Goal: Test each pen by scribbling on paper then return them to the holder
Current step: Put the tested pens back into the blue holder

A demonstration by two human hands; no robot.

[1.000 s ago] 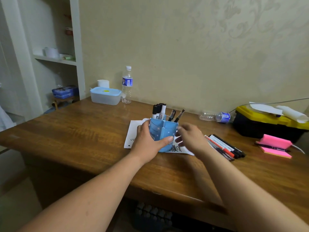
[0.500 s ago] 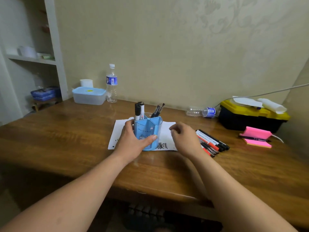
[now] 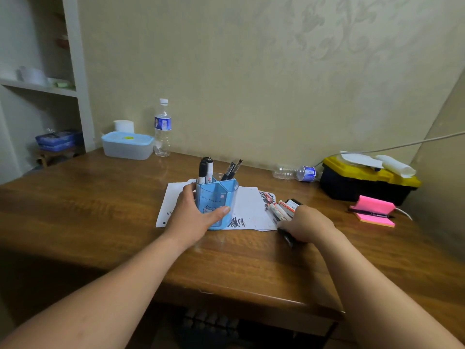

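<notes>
I see the holder (image 3: pixel 216 202) on the paper (image 3: pixel 249 210), markers (image 3: pixel 205 170) in it; loose pens (image 3: pixel 280 210) lie just right of the paper, notes (image 3: pixel 375 212) farther right, toolbox (image 3: pixel 364 182) behind them, bottle (image 3: pixel 162 129) far left.

Near ends of the loose red, white and black marker pens (image 3: pixel 280 210), at 3 o'clock of the blue plastic pen holder (image 3: pixel 219 197), sit under the right hand (image 3: pixel 308 224); grip not discernible. The left hand (image 3: pixel 191 217) hides the holder's 9 o'clock wall. Holder print too small to read.

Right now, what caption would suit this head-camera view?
Left hand grips the blue pen holder on scribbled paper while right hand grips loose pens beside it.
</notes>
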